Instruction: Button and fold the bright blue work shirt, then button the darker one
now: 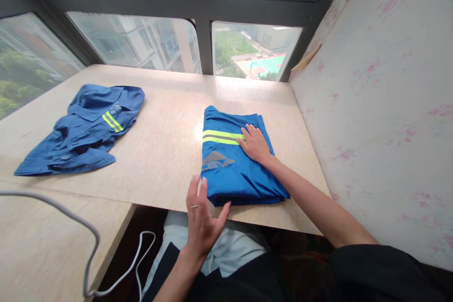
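Note:
A folded blue work garment (233, 170) with a yellow-green reflective stripe and a grey logo lies near the table's front edge. My right hand (255, 143) rests flat on top of it, fingers spread. My left hand (202, 214) is open at the garment's near left corner, fingers straight, thumb touching the cloth's edge. A ring is on one finger. A second blue garment (85, 130), rumpled and unfolded, lies on the left of the table, away from both hands.
The light wood-grain table (166, 118) sits against dark-framed windows (198, 14). A pale floral-patterned wall (382, 104) closes the right side. A grey cable (92, 240) loops over the lower table section at the left.

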The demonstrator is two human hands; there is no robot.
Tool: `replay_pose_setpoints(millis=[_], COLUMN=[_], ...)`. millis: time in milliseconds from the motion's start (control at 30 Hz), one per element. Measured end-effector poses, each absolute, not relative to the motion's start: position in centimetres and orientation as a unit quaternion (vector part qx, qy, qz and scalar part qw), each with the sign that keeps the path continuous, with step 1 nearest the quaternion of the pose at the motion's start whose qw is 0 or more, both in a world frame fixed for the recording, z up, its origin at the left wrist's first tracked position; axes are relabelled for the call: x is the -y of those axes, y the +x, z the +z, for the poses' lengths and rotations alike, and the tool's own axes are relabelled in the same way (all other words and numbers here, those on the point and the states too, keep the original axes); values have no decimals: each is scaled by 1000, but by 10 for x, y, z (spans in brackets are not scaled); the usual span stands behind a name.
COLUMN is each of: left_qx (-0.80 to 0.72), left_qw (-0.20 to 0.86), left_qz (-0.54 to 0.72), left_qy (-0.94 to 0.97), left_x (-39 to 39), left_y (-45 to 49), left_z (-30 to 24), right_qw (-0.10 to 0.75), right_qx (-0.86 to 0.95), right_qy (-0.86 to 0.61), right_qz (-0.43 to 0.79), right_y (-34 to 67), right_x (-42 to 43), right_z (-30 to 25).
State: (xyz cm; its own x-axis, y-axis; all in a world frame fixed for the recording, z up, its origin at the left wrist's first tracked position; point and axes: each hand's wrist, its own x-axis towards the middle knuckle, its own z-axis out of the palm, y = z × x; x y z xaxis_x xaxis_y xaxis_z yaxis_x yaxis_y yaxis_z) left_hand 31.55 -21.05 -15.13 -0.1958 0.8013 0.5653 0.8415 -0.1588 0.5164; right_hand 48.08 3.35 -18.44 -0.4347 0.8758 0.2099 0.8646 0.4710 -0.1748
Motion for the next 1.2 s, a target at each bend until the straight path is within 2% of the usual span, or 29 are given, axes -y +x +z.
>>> replay_pose_setpoints(millis=[100, 200, 533, 667, 733, 800, 933, 1033, 1133, 1200], left_qx=[725, 724, 677, 647, 650, 651, 579, 550, 475, 483], left_qw=[-109, -152, -30, -56, -136, -269, -545, -615, -690, -715], left_qz=[-400, -418, -426, -425, -415, -414, -525, -558, -536, -493], left_qy=[-550, -527, -600, -630, -622, -577, -304, -90, -102, -112], left_x=[198, 192, 216, 221, 226, 229, 213, 177, 131, 102], left_y=[310, 296, 264, 263, 259, 253, 240, 236, 234, 233], left_z=[-166, -172, -187, -189, -181, -168, -133, -115, -111, -112], right_qw=[140, 146, 158, 162, 167, 172, 181, 188, 192, 192], right_qx=[845, 845, 858, 864, 868, 870, 875, 881, 888, 892], right_qy=[-516, -515, -487, -472, -462, -457, -445, -429, -414, -404], right_qz=[20, 21, 45, 65, 72, 74, 67, 62, 58, 58], right_y=[481, 484, 500, 502, 504, 504, 504, 504, 507, 509], right_x=[-34, -35, -30, -28, -25, -21, -12, -5, 0, 2], right_z=[-185, -187, -195, -192, -191, -190, -190, -192, -194, -196])
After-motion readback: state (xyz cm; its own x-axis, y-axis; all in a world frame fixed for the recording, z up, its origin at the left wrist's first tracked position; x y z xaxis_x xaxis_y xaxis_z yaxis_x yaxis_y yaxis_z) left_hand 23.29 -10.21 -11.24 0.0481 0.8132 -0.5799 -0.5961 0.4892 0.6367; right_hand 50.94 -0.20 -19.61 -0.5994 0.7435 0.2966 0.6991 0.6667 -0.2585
